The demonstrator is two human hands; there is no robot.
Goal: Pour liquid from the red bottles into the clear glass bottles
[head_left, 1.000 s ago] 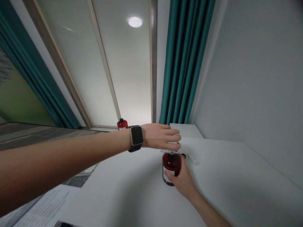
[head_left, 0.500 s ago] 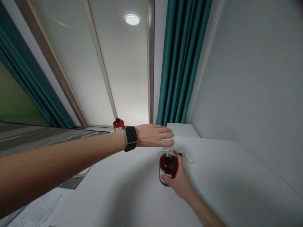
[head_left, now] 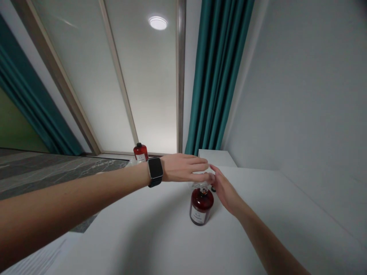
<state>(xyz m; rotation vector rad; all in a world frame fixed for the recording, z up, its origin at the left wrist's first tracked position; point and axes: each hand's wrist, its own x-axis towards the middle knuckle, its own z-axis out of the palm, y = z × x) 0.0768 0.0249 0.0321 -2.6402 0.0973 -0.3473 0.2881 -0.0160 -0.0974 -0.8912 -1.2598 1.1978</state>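
On the white table [head_left: 160, 236] stands a dark red bottle [head_left: 201, 204] with a white label, upright. Crumpled clear plastic [head_left: 197, 185] surrounds its neck. My left hand [head_left: 186, 168], a black watch on its wrist, reaches across above the bottle. Its fingers bend down over the plastic and appear to grip it, the thumb hidden. My right hand [head_left: 225, 189] is off the bottle, raised beside the neck. Its fingertips are apart and meet my left fingertips at the plastic. A small black part [head_left: 213, 188] shows behind the neck, partly covered.
Another red bottle [head_left: 140, 152] with a black top stands farther back, left of my wrist. A printed sheet [head_left: 46, 254] lies at the lower left. A white block [head_left: 217, 157] stands at the table's far end, before the green curtain [head_left: 219, 76].
My right hand has let go of the bottle's side and moved up to my left fingertips. The bottle stays in place; my left fingers have come slightly lower and closer together.
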